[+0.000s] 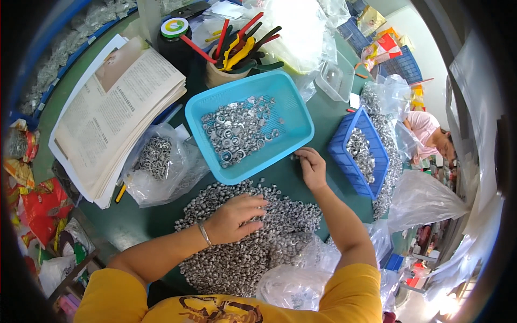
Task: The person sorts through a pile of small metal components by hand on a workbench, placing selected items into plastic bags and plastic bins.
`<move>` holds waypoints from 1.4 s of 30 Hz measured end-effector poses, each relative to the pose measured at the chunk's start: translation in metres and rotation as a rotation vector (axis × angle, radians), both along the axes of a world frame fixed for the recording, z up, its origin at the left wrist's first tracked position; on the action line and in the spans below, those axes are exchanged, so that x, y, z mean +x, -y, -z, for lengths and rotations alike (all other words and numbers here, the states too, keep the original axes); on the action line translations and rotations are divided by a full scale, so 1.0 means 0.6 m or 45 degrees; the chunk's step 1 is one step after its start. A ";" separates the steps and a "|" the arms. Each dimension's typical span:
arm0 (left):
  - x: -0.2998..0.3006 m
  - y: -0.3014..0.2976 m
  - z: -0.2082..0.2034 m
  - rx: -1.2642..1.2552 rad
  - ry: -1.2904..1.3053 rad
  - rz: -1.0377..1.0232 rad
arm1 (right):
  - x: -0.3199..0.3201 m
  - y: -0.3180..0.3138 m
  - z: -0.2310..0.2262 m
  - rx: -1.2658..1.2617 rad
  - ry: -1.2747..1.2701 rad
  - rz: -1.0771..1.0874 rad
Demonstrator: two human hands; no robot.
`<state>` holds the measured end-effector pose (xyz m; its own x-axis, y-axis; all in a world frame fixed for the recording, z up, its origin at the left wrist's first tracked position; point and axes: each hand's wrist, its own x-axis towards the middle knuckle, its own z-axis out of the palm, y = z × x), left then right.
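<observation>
The left hand (234,218) is lying flat, fingers spread, on top of the big heap of small silver rings (247,242) covering the near edge of the green table (323,116). The right hand (311,168) is pinching its fingertips together on a ring or two just at the near rim of the light blue tray (293,102), itself holding more rings. A dark blue basket (344,142) is sitting toward the table's right edge, an open book (116,107) toward the left.

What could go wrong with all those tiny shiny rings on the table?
The heap of small metal rings reaches near the table's front edge, so the left hand pressing on it could push some off. The right hand works right beside the light blue tray, so a bump might tip or shift it and spill the rings inside.
</observation>
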<state>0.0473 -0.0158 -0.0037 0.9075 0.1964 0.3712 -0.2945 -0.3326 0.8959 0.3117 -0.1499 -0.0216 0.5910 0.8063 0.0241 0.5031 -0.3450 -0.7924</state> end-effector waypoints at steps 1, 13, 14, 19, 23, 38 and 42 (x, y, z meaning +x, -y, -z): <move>-0.013 0.010 -0.006 -0.264 -0.186 -0.184 | -0.001 0.002 -0.001 0.045 0.186 -0.006; 0.047 -0.067 -0.060 -1.799 -0.468 -0.566 | -0.099 -0.050 0.028 0.145 0.473 -0.096; 0.047 -0.072 -0.062 -1.767 -0.522 -0.556 | -0.112 -0.043 0.026 0.203 0.375 -0.277; 0.061 -0.094 -0.090 -1.776 -0.566 -0.384 | -0.102 -0.043 0.028 0.270 0.335 -0.146; 0.071 -0.115 -0.100 -1.846 -0.685 -0.318 | -0.109 -0.100 0.050 0.287 0.454 -0.344; 0.046 -0.106 0.007 -1.498 -0.595 -0.445 | -0.294 -0.024 -0.036 0.123 0.079 -0.900; 0.009 -0.041 -0.014 -1.157 -0.832 -0.584 | -0.289 0.037 -0.086 0.224 -0.180 -0.808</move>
<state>0.0527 0.0090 0.0048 0.6499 0.5003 -0.5721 0.2814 0.5409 0.7926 0.1386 -0.1718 0.0302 0.0112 0.9895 0.1441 0.4530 0.1234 -0.8829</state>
